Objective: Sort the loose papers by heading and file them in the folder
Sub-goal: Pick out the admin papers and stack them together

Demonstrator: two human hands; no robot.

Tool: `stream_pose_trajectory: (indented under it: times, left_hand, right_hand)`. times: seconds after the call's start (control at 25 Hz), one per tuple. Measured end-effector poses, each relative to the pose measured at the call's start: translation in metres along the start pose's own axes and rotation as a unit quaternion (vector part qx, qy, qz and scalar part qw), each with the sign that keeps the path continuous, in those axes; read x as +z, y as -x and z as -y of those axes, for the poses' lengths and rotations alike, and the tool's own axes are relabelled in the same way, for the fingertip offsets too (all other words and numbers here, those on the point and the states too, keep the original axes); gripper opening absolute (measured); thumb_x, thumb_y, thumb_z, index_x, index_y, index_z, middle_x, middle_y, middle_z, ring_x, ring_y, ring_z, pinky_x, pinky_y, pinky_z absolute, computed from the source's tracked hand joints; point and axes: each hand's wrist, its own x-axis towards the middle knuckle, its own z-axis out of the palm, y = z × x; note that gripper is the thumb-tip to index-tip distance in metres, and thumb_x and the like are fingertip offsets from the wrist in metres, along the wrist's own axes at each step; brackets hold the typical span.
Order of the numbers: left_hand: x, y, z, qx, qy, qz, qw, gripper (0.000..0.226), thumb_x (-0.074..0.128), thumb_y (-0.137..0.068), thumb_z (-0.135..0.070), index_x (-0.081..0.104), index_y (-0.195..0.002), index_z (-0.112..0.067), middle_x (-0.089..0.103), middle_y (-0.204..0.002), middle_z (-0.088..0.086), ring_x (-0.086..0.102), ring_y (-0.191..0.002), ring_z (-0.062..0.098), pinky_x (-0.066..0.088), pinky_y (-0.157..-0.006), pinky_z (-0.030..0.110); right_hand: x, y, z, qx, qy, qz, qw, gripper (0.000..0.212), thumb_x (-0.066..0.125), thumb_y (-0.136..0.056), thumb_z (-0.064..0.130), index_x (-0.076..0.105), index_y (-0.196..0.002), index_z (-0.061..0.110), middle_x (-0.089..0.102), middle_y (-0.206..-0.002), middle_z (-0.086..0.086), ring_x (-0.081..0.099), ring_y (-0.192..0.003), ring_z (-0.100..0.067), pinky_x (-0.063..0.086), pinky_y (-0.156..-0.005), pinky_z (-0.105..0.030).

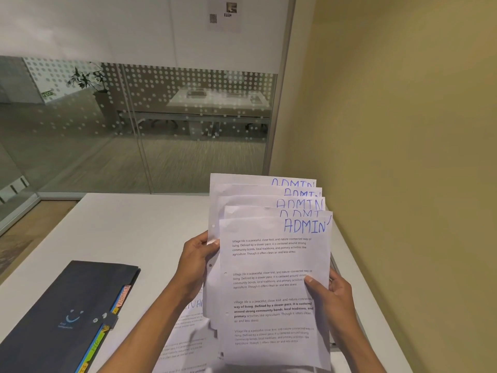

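The person held a fanned stack of ADMIN sheets (271, 265) upright above the table (134, 232), each sheet stepped a little above the one in front so that its blue handwritten heading showed. 5 headings could be read, all the same word, which suggests the fan was there to check that this group belonged together before filing.

The left hand (196, 265) gripped the stack's left edge, near the punched holes, its thumb across the front of the rear sheets and the fingers curled behind. The right hand (333, 294) pinched the right edge lower down, thumb laid flat on the front sheet's text and fingers out of sight behind the paper. Both forearms rose from the bottom of the view, angled inward toward the stack.

The dark folder (67, 313) lay closed on the table well to the left, its coloured tabs poking out along the right side, the top one seemingly marked ADMIN. More loose papers (185, 343) lay flat on the table beneath the held stack, their headings mostly hidden.
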Motion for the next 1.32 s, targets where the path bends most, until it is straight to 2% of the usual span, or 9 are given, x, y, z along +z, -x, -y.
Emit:
stream_pose_trajectory:
  times: [0.16,0.24,0.32,0.44,0.6,0.8,0.92,1.16,1.32]
  left_hand:
    - [-0.001,0.002,-0.002,-0.015,0.016,0.027,0.999,0.024,0.051,-0.094,-0.011,0.069,-0.109,-0.004,0.071,-0.108,0.018,0.067,-0.097,0.033,0.056,-0.079,0.037]
    - [-0.002,0.005,-0.001,-0.038,0.023,0.069,0.997,0.034,0.059,-0.091,-0.027,0.066,-0.117,-0.007,0.07,-0.113,0.014,0.067,-0.102,0.032,0.054,-0.085,0.038]
    - [-0.003,0.005,0.005,-0.061,-0.02,0.088,0.994,0.049,0.071,-0.077,-0.035,0.065,-0.118,-0.009,0.071,-0.112,0.013,0.068,-0.101,0.033,0.055,-0.085,0.039]
    - [-0.002,0.001,0.013,-0.065,-0.103,0.06,0.991,0.037,0.077,-0.076,-0.018,0.067,-0.111,-0.009,0.073,-0.106,0.013,0.071,-0.094,0.031,0.056,-0.087,0.042]
    - [-0.002,-0.001,0.02,-0.08,-0.132,0.038,0.987,0.017,0.059,-0.092,-0.008,0.067,-0.108,-0.009,0.075,-0.098,0.01,0.072,-0.087,0.029,0.058,-0.081,0.041]
    - [-0.011,0.001,0.035,-0.084,-0.163,0.032,0.982,0.019,0.055,-0.095,-0.008,0.067,-0.107,-0.017,0.076,-0.098,0.0,0.072,-0.09,0.02,0.056,-0.08,0.033]
    - [-0.018,0.003,0.044,-0.083,-0.165,0.011,0.983,0.02,0.057,-0.092,-0.006,0.066,-0.103,-0.021,0.074,-0.096,-0.006,0.071,-0.088,0.013,0.054,-0.072,0.023]
    - [-0.023,0.014,0.059,-0.086,-0.172,-0.037,0.981,0.017,0.062,-0.088,-0.005,0.067,-0.095,-0.02,0.073,-0.092,-0.004,0.07,-0.085,0.016,0.054,-0.068,0.026]
    - [-0.022,0.027,0.072,-0.075,-0.172,-0.045,0.981,0.02,0.073,-0.081,-0.006,0.07,-0.098,-0.016,0.075,-0.089,-0.001,0.072,-0.08,0.016,0.054,-0.063,0.024]
  right_hand:
    - [0.001,-0.003,-0.001,0.001,-0.019,-0.003,1.0,0.026,0.06,-0.089,-0.008,0.066,-0.111,0.005,0.076,-0.094,-0.013,0.075,-0.081,-0.032,0.059,-0.06,-0.031]
    - [0.002,-0.004,-0.001,0.013,-0.038,-0.001,0.999,0.025,0.059,-0.09,-0.008,0.067,-0.11,0.004,0.076,-0.095,-0.015,0.074,-0.082,-0.033,0.059,-0.06,-0.032]
    - [0.004,-0.006,-0.001,0.022,-0.045,0.002,0.999,0.024,0.06,-0.09,-0.007,0.067,-0.111,0.003,0.076,-0.097,-0.016,0.074,-0.084,-0.035,0.059,-0.061,-0.033]
    - [0.006,-0.012,0.001,0.029,-0.034,0.01,0.999,0.023,0.065,-0.088,-0.002,0.068,-0.11,0.004,0.076,-0.098,-0.015,0.074,-0.086,-0.035,0.059,-0.065,-0.036]
    - [0.008,-0.018,-0.001,0.059,0.009,0.042,0.997,0.027,0.074,-0.083,0.006,0.07,-0.11,0.002,0.076,-0.099,-0.013,0.074,-0.089,-0.032,0.06,-0.071,-0.034]
    - [0.016,-0.029,-0.013,0.064,0.067,0.041,0.995,0.026,0.075,-0.083,0.009,0.071,-0.109,0.004,0.078,-0.092,-0.005,0.075,-0.081,-0.022,0.058,-0.062,-0.025]
    - [0.023,-0.031,-0.028,0.065,0.081,0.02,0.994,0.025,0.078,-0.081,0.011,0.072,-0.105,0.008,0.078,-0.087,-0.001,0.075,-0.076,-0.017,0.056,-0.06,-0.023]
    - [0.034,-0.02,-0.05,0.063,0.077,0.012,0.995,0.02,0.079,-0.08,0.011,0.07,-0.097,0.018,0.075,-0.091,0.001,0.072,-0.076,-0.009,0.054,-0.058,-0.016]
    - [0.032,-0.012,-0.053,0.033,0.108,0.023,0.993,0.028,0.084,-0.075,0.016,0.073,-0.101,0.016,0.077,-0.093,0.001,0.073,-0.084,-0.015,0.058,-0.068,-0.024]
